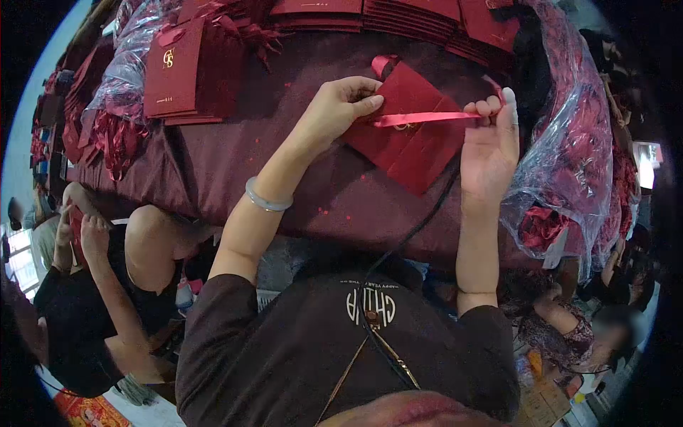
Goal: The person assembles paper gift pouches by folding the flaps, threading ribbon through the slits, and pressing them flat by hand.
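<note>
A dark red paper gift bag (420,160) lies slanted on the cloth-covered table, with part of a gold mark on its face. My left hand (340,107) is closed, its thumb and fingers pinching the bag's left edge. From near there a pinkish-red ribbon (427,118) runs taut across the bag's face. Its other end is gripped in the bent fingers of my right hand (489,146), palm turned up, with a white cover on one fingertip. A second loop of ribbon (384,65) sticks out at the bag's top corner.
Finished-looking red gift bags (171,75) are stacked at the left, and more bag stacks (413,25) line the back. Clear plastic wrap with red ribbons (562,164) borders the right. A black cord (420,224) crosses the table's front edge. Another person (107,285) sits at the left.
</note>
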{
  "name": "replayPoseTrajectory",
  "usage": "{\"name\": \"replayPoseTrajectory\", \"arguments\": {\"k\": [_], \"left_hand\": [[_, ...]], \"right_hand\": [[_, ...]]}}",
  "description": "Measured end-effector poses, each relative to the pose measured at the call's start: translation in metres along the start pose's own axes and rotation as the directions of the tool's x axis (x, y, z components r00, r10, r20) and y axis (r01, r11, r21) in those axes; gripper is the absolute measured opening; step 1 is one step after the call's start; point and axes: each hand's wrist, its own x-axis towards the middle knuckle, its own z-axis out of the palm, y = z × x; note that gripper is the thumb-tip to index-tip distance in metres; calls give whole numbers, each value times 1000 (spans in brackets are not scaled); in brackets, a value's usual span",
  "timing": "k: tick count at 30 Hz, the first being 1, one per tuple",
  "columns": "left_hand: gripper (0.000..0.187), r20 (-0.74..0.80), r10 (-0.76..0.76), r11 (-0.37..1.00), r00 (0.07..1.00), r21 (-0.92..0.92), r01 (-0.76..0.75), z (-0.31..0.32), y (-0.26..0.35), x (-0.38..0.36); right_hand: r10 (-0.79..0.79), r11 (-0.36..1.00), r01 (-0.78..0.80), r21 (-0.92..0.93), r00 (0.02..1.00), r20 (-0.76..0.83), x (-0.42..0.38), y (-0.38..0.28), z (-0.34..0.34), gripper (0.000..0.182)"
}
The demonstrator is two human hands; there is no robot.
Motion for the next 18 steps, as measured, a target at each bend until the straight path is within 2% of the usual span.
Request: {"name": "replayPoseTrajectory", "arguments": {"k": [6, 8, 13, 16, 18], "left_hand": [[30, 17, 44, 999, 999, -12, -44, -3, -2, 1], [31, 11, 53, 998, 999, -21, -53, -3, -4, 2], [28, 40, 45, 999, 998, 25, -46, -7, -9, 4], [25, 76, -41, 998, 996, -51, 45, -10, -9, 5], [24, 96, -23, 992, 995, -125, 35, -12, -12, 7]], "right_hand": [[68, 996, -72, 48, 995, 73, 5, -2, -4, 23], [-26, 997, 26, -77, 1000, -4, 4, -4, 0, 23], [-81, 993, 80, -91, 997, -11, 6, -4, -2, 25], [-90, 978, 78, -193, 995, -53, 7, 1, -3, 21], [-107, 849, 42, -527, 990, -92, 6, 7, 0, 21]]}}
